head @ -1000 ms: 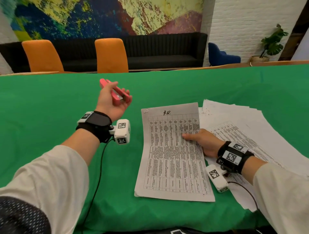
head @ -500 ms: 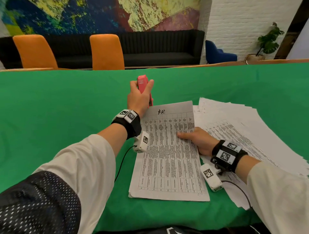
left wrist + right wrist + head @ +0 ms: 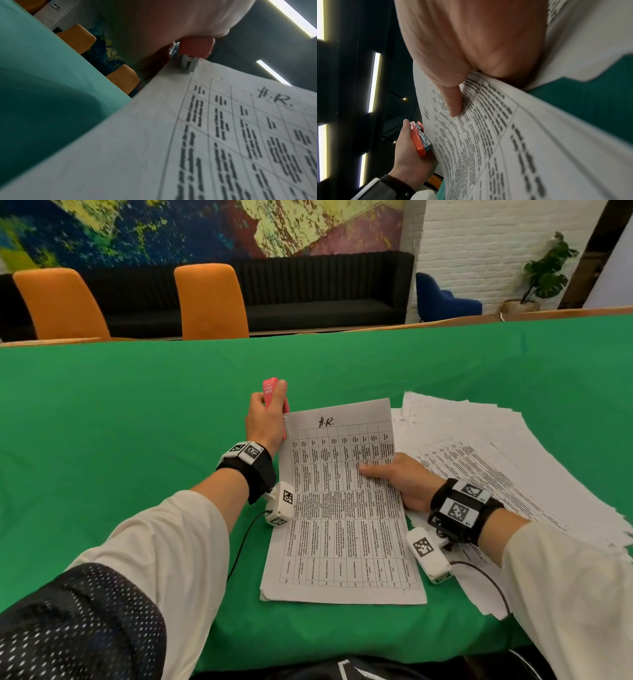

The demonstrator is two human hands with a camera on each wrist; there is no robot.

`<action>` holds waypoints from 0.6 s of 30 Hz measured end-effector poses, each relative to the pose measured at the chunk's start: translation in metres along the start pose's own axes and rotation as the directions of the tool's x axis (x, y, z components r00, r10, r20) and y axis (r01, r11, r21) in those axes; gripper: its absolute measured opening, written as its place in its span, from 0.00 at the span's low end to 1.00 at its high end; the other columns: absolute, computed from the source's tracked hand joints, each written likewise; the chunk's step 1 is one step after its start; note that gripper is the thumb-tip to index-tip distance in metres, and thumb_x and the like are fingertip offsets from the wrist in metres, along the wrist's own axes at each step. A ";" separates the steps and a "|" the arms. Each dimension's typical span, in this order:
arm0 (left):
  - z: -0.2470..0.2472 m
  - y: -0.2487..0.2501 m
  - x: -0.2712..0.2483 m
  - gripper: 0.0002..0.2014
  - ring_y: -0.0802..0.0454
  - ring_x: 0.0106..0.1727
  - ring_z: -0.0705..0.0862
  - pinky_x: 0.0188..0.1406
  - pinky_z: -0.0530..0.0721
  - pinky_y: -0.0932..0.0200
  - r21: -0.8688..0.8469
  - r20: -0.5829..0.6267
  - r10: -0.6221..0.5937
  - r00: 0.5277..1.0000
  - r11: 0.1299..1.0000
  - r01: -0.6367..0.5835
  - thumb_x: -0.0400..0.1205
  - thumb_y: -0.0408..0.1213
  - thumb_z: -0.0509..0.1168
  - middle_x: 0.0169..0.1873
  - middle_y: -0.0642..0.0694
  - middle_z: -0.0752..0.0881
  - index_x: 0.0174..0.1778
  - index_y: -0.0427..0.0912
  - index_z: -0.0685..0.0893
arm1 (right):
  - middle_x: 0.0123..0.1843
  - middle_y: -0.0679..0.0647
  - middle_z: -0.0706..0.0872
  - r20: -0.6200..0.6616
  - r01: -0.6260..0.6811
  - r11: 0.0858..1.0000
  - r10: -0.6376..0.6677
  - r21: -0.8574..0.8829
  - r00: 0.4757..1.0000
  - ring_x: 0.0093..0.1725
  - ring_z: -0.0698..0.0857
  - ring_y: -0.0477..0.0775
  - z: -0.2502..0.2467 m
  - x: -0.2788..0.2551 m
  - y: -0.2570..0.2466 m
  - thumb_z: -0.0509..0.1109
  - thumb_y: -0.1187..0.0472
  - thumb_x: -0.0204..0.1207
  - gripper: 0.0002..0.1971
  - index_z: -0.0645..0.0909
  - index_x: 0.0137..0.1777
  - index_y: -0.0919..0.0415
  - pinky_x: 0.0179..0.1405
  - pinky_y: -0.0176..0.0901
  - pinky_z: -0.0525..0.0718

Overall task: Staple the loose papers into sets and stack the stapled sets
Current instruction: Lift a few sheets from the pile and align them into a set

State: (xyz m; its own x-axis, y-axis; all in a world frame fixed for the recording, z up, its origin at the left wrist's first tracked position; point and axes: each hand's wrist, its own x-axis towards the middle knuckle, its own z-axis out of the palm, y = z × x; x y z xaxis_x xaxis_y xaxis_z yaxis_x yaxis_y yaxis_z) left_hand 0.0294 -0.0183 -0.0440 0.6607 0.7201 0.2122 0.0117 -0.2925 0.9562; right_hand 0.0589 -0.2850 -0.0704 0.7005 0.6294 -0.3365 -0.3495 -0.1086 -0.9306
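A set of printed sheets [image 3: 342, 508] with a table and a handwritten heading lies in front of me on the green cloth. My left hand [image 3: 265, 419] grips a pink stapler [image 3: 270, 392] at the set's top left corner; in the left wrist view the stapler's metal mouth [image 3: 187, 63] sits on that corner of the paper [image 3: 188, 135]. My right hand [image 3: 400, 477] holds the set's right edge, thumb on top of the page, other fingers hidden under it. The right wrist view shows the thumb [image 3: 452, 102] on the page and the stapler [image 3: 419, 139] in the left hand beyond.
A fanned pile of loose white sheets [image 3: 496, 467] lies to the right of the set, partly under my right forearm. Green cloth [image 3: 120, 422] covers the table. Two orange chairs [image 3: 209, 299] and a dark sofa stand behind the far edge.
My left hand has brought the stapler from the air on the left over to the top left corner of the set. The right hand has stayed on the paper.
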 end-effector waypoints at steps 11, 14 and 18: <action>0.002 -0.007 0.006 0.18 0.53 0.38 0.78 0.45 0.77 0.51 -0.064 -0.033 -0.009 0.999 0.998 0.007 0.86 0.63 0.64 0.39 0.53 0.80 0.44 0.51 0.78 | 0.58 0.66 0.93 -0.015 0.015 0.999 -0.015 -0.035 1.000 0.57 0.94 0.67 -0.003 0.005 0.002 0.74 0.65 0.84 0.16 0.82 0.70 0.68 0.60 0.62 0.91; 0.003 -0.009 0.008 0.19 0.52 0.38 0.78 0.45 0.77 0.51 -0.063 -0.031 -0.001 1.000 0.998 -0.001 0.86 0.64 0.64 0.38 0.53 0.80 0.44 0.51 0.78 | 0.59 0.66 0.93 -0.014 0.019 0.999 -0.020 -0.046 1.000 0.58 0.93 0.68 -0.003 0.006 0.003 0.74 0.65 0.83 0.16 0.82 0.70 0.67 0.65 0.65 0.89; 0.005 -0.012 0.008 0.20 0.51 0.38 0.79 0.47 0.78 0.50 -0.069 -0.045 -0.015 0.999 0.998 0.012 0.84 0.65 0.65 0.38 0.52 0.81 0.43 0.50 0.80 | 0.58 0.66 0.94 -0.025 0.020 0.998 -0.021 -0.067 0.999 0.57 0.94 0.67 -0.004 0.006 0.003 0.75 0.64 0.83 0.16 0.83 0.69 0.68 0.64 0.65 0.89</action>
State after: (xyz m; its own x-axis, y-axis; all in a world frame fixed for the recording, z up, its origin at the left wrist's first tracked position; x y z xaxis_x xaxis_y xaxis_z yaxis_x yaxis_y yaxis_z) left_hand 0.0387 -0.0124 -0.0544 0.6264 0.7517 0.2064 -0.0317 -0.2400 0.9703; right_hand 0.0645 -0.2843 -0.0759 0.7231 0.6122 -0.3200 -0.2931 -0.1476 -0.9446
